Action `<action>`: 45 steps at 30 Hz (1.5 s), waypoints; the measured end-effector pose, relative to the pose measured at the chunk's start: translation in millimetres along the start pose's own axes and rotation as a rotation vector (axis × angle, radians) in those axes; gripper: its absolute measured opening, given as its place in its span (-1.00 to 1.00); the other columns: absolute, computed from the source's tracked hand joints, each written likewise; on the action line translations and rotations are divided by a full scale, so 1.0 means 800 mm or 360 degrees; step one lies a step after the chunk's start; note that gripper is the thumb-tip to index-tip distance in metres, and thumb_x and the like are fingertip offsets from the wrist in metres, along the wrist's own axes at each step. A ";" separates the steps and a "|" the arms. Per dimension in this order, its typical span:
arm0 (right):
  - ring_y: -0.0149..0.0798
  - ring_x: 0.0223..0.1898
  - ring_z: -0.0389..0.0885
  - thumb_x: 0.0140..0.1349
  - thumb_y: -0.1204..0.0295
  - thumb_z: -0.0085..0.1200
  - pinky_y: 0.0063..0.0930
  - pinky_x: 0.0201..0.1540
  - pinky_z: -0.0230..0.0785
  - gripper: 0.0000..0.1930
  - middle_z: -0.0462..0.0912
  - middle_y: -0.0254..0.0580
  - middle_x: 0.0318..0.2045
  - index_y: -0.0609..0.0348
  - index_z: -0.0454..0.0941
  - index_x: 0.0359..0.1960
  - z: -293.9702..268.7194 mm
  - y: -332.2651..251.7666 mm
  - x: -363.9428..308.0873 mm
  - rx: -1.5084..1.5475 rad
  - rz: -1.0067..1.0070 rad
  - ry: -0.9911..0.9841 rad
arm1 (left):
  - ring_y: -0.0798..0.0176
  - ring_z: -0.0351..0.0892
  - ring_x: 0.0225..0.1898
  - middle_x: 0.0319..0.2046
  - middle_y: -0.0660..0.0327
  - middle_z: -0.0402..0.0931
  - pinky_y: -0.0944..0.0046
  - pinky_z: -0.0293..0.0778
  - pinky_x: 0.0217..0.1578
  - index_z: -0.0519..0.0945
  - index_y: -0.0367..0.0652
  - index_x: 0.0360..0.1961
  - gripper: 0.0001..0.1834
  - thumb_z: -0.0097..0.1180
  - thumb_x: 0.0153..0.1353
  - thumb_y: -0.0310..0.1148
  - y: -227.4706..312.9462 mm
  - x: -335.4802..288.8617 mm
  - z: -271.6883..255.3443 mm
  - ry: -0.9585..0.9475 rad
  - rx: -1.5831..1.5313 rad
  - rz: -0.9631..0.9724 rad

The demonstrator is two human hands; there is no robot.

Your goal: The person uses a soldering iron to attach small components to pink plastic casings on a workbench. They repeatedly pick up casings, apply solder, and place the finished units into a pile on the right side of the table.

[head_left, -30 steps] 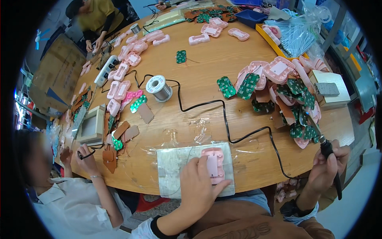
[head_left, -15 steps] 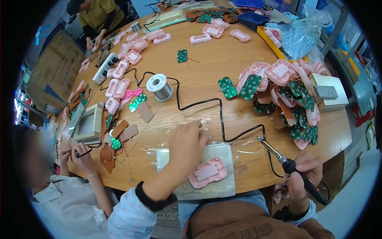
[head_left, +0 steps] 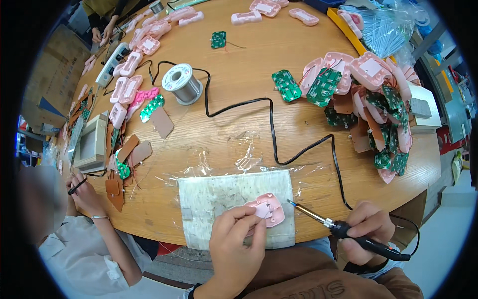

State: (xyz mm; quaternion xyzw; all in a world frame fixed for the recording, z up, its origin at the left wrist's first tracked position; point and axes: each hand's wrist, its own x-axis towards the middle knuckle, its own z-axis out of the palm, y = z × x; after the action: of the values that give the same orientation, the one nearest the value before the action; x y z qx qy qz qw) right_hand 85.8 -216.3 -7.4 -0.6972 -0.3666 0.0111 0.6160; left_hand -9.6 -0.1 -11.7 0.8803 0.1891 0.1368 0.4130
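A pink plastic shell (head_left: 277, 213) with a pale rectangle inside lies open side up on a worn, whitish mat (head_left: 209, 199) at the table's near edge. My left hand (head_left: 238, 241) has its fingers closed over the shell's left end, hiding that part; whether a fine wire is pinched there too is unclear. Gripped by its black handle, a soldering iron (head_left: 318, 218) is in my right hand (head_left: 369, 231). Its metal tip points left, close to the mat's right edge and apart from the shell.
A solder spool (head_left: 183, 85) stands left of centre. The iron's black cord (head_left: 273, 124) zigzags across the table. Pink shells and green circuit boards (head_left: 323, 87) pile up at the right. On the left sit a co-worker (head_left: 94, 239) and a wooden frame (head_left: 92, 144). Clear plastic film (head_left: 244, 154) lies beyond the mat.
My left hand has come back from the film beyond the mat to the pink shell. My right hand has brought the soldering iron lower and left, toward the shell. The view has tilted down.
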 end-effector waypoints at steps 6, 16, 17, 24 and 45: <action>-0.31 -0.67 0.42 -0.18 0.51 0.36 -0.48 -0.62 0.18 -0.70 0.52 -0.30 -0.56 0.06 0.53 -0.37 0.013 -0.001 0.017 -0.0154 0.0016 -0.0274 | 0.10 0.55 -0.29 -0.27 0.17 0.56 0.21 0.47 -0.30 0.62 -0.23 -0.41 -0.83 0.32 -0.08 -0.59 -0.007 -0.001 -0.001 -0.0006 0.0036 0.0065; -0.30 -0.67 0.43 -0.17 0.55 0.34 -0.48 -0.62 0.19 -0.74 0.52 -0.27 -0.58 0.12 0.54 -0.40 0.022 0.004 0.026 -0.0098 0.0008 -0.0305 | 0.23 0.60 -0.28 -0.24 0.08 0.54 0.36 0.56 -0.35 0.61 -0.33 -0.38 -0.88 0.27 0.02 -0.64 -0.001 0.001 -0.005 -0.0040 -0.0111 0.0005; -0.30 -0.67 0.43 -0.17 0.55 0.33 -0.48 -0.62 0.19 -0.75 0.51 -0.27 -0.59 0.12 0.54 -0.41 0.023 0.004 0.026 -0.0100 0.0004 -0.0334 | 0.23 0.60 -0.29 -0.24 0.09 0.54 0.36 0.56 -0.35 0.61 -0.33 -0.38 -0.88 0.27 0.02 -0.64 -0.001 0.001 -0.005 -0.0048 -0.0112 -0.0002; -0.30 -0.68 0.39 -0.17 0.57 0.32 -0.47 -0.65 0.17 -0.78 0.45 -0.27 -0.60 0.14 0.54 -0.47 0.023 0.004 0.032 -0.0087 -0.0042 -0.0442 | 0.23 0.59 -0.31 -0.25 0.10 0.53 0.36 0.56 -0.35 0.62 -0.33 -0.38 -0.88 0.27 0.01 -0.64 0.000 0.002 -0.004 -0.0060 -0.0078 0.0012; -0.33 -0.67 0.36 -0.18 0.57 0.33 -0.51 -0.65 0.14 -0.78 0.44 -0.29 -0.59 0.14 0.53 -0.49 0.019 -0.005 0.020 -0.0103 -0.0053 -0.0447 | 0.23 0.57 -0.25 -0.16 0.05 0.46 0.38 0.61 -0.32 0.60 -0.37 -0.40 -0.89 0.26 0.02 -0.66 -0.005 -0.003 -0.005 -0.0144 -0.0080 0.0062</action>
State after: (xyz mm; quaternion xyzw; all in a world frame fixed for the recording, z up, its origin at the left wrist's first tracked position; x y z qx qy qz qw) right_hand 88.2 -194.6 -0.4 -0.7022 -0.4608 0.0865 0.5358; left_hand -14.1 4.0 -12.5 0.8785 0.1494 0.1096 0.4403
